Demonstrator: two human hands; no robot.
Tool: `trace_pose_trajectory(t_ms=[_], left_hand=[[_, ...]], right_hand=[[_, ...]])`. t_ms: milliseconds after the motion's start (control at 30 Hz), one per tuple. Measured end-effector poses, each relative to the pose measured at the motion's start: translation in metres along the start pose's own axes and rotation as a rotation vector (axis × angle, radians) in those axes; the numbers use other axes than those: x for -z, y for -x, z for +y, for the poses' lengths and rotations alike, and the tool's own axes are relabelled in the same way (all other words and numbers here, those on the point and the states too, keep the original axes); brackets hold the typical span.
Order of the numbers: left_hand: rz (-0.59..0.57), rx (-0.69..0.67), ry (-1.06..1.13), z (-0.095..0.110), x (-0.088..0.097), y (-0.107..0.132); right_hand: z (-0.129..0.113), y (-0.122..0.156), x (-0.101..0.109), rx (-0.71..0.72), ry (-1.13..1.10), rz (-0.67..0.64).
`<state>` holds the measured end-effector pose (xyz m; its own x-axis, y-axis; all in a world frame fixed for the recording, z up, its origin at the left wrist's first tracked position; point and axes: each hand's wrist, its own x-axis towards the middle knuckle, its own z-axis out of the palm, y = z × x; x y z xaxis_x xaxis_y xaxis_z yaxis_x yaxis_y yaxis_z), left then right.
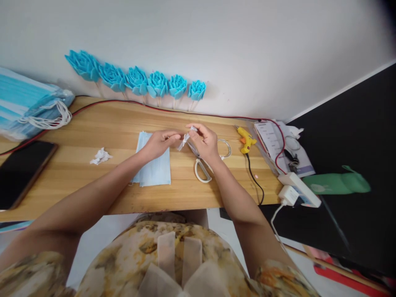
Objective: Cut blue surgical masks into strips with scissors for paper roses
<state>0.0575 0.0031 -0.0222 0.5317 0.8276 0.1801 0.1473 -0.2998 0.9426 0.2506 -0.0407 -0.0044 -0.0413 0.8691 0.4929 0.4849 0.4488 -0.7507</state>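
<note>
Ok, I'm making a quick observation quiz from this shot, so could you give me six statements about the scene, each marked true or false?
1. Six blue flowers line the wall behind the desk. True.
2. The glue gun is green. False: the glue gun is yellow.
3. The right hand holds a small whitish item. True.
4. The phone lies at the desk's right end. False: the phone lies at the left end.
5. A crumpled white scrap lies between the phone and the blue mask material. True.
6. The scissors lie left of the blue mask material. False: the scissors lie to its right.
</note>
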Motion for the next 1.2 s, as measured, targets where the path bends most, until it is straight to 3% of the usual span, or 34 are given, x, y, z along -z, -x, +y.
trace_pose_trajectory(t_ms=[133,200,333,433,567,833,967,1200], left_hand=[[0.091,0.035,0.05,0.0,0.001,-0.001],[0.097,0.037,0.066,-0.001,0.0,-0.001],[0.031,0.012,0.056,0.002,-0.002,0.001],[-0.124,0.024,0.096,0.01,-0.002,0.004],[-0.355,0.1,0.196,0.019,0.0,0.006],[-0.306,0.122,0.232,0.01,-0.004,0.005],[-0.288,0.091,0.184,0.011,-0.006,0.005],[-0.192,-0.025,-0.031,0.012,-0.005,0.004]], right_hand=[[-0.003,0.001,-0.004,0.128,0.169,-0.176],[-0.002,0.001,-0.005,0.13,0.177,-0.199],[0.002,0.0,-0.001,0.0,-0.031,-0.025],[0.006,-0.001,0.0,-0.122,-0.208,0.049],[0.007,-0.003,-0.002,-0.242,-0.361,0.032],[0.006,-0.008,-0.007,-0.43,-0.639,-0.043],[0.003,-0.005,-0.008,-0.367,-0.561,-0.109],[-0.018,0.001,-0.003,-0.105,-0.239,-0.08]])
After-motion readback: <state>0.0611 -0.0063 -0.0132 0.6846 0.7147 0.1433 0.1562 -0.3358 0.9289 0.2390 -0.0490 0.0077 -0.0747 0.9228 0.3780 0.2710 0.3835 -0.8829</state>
